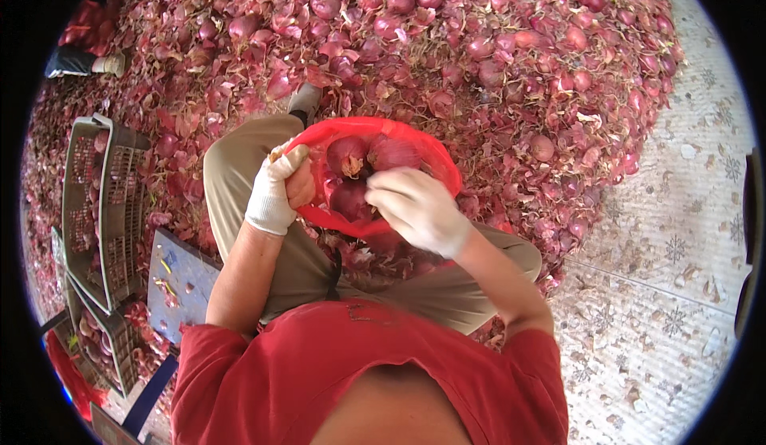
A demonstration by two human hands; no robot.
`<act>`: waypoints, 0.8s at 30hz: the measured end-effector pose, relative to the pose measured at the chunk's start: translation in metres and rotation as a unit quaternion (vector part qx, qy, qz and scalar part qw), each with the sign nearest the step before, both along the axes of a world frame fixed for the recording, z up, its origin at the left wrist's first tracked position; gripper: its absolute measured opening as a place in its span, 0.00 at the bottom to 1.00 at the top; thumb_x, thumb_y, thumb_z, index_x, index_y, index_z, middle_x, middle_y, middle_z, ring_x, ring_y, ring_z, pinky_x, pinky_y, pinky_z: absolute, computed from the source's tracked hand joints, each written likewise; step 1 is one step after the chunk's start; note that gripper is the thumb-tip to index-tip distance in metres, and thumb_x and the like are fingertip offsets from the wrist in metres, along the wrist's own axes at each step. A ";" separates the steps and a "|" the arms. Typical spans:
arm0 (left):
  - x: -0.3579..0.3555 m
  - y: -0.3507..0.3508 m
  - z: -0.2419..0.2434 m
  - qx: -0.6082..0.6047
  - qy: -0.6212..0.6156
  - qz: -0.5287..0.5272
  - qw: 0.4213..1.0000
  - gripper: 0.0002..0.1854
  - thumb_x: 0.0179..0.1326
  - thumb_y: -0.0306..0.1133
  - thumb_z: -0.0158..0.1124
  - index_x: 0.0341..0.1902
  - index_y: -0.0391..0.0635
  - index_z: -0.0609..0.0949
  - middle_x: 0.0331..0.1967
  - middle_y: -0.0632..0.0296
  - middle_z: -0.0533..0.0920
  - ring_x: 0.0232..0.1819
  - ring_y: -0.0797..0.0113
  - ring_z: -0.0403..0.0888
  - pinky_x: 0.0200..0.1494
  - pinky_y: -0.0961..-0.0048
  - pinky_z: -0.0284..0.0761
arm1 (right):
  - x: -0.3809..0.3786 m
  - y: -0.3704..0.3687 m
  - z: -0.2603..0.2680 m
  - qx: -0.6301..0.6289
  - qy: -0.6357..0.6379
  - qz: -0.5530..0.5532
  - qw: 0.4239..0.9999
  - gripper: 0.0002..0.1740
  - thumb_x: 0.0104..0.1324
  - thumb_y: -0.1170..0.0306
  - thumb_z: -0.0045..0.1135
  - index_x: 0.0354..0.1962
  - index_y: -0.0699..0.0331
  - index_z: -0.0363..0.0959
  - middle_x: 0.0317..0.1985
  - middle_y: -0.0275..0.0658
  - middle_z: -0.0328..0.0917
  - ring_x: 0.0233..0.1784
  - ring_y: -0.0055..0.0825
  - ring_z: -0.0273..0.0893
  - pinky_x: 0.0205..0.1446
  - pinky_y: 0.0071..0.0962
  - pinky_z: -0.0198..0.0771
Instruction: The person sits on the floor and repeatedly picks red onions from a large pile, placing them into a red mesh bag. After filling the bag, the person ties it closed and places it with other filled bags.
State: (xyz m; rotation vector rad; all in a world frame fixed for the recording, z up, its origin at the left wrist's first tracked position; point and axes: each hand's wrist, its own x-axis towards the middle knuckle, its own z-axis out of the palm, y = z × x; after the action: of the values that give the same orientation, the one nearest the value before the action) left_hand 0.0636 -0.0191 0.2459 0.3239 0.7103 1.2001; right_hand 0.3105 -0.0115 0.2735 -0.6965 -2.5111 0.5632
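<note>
A red mesh bag [441, 158] stands open-mouthed between my bent knees, with several red onions [348, 153] inside. My left hand [280, 189], in a white knitted glove that leaves some fingertips bare, grips the bag's rim on the left side. Over the right part of the mouth is my right hand [419, 209], also in a white glove and blurred by motion. Its fingertips reach down beside a dark onion [351, 200] near the bag's middle. Whether those fingers hold anything is hidden.
A wide heap of red onions and loose dry skins [479, 74] spreads ahead. Plastic crates [106, 206] holding onions stand at left, near a blue-grey board [179, 283]. Patterned flooring [664, 301] lies at right. Another person's foot [109, 64] shows at upper left.
</note>
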 end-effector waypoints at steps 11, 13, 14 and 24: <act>0.019 -0.012 -0.010 -0.011 0.026 -0.142 0.989 0.22 0.56 0.36 0.65 0.52 0.38 0.74 0.10 0.72 0.63 0.08 0.80 0.55 0.13 0.79 0.50 | -0.005 0.083 -0.094 -0.124 -0.486 -0.193 0.843 0.39 0.54 0.64 0.56 0.63 0.54 0.54 0.62 0.50 0.54 0.49 0.50 0.69 0.47 0.46 0.70; 0.023 -0.013 -0.013 -0.009 0.049 -0.155 0.987 0.24 0.55 0.38 0.66 0.52 0.38 0.74 0.10 0.71 0.63 0.08 0.79 0.56 0.15 0.78 0.51 | -0.020 0.083 -0.101 -0.091 -0.398 -0.288 0.866 0.43 0.51 0.63 0.60 0.64 0.56 0.52 0.60 0.51 0.58 0.49 0.50 0.69 0.47 0.44 0.70; 0.022 -0.014 -0.015 0.006 0.034 -0.139 0.990 0.21 0.55 0.39 0.66 0.48 0.39 0.75 0.09 0.71 0.63 0.08 0.79 0.56 0.15 0.78 0.51 | -0.025 0.080 -0.102 -0.043 -0.338 -0.347 0.873 0.45 0.50 0.63 0.62 0.64 0.58 0.51 0.58 0.51 0.60 0.49 0.50 0.69 0.48 0.44 0.70; 0.008 -0.011 -0.010 -0.014 -0.042 -0.057 0.997 0.14 0.53 0.38 0.67 0.33 0.46 0.71 0.10 0.73 0.58 0.08 0.80 0.52 0.13 0.80 0.49 | -0.043 0.026 -0.071 -0.204 -0.201 -0.349 0.892 0.21 0.59 0.49 0.52 0.28 0.59 0.75 0.24 0.45 0.77 0.31 0.44 0.77 0.35 0.43 0.70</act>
State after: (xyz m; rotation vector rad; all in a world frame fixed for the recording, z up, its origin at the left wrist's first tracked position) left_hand 0.0713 -0.0303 0.2363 0.2854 0.6280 1.0873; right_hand 0.2672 0.0147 0.2027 -1.9394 -2.2387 0.7210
